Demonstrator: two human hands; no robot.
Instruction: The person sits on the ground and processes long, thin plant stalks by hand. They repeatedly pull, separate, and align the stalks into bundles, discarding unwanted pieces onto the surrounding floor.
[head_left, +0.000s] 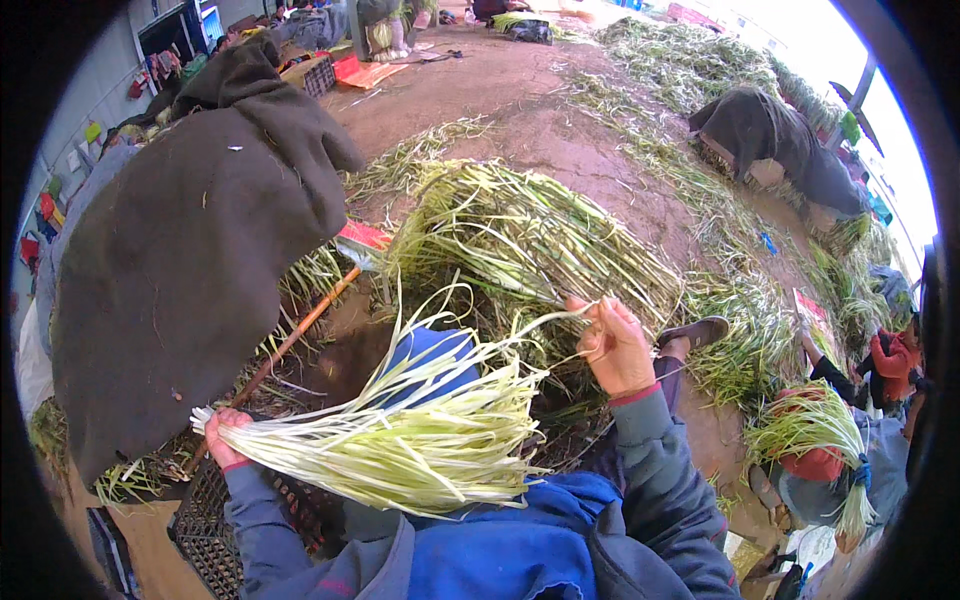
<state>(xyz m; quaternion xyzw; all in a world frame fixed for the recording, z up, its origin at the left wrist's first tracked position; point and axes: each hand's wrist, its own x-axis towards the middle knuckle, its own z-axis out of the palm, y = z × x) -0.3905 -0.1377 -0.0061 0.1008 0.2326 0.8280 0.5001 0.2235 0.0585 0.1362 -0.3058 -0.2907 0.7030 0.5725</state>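
My left hand is closed around the white stem ends of a bunch of pale yellow-green leafy stalks, which fans out to the right across my lap. Up and to the right, my right hand pinches the tip of a thin pale leaf between thumb and fingers. Just beyond it lies a big heap of long green and yellowish stalks. Blue cloth covers my front.
A dark blanket drapes a large pile at left. Beside it lean a wooden handle and a black plastic crate. Loose leaves litter the floor. Another covered pile stands at right, near people and a tied bunch.
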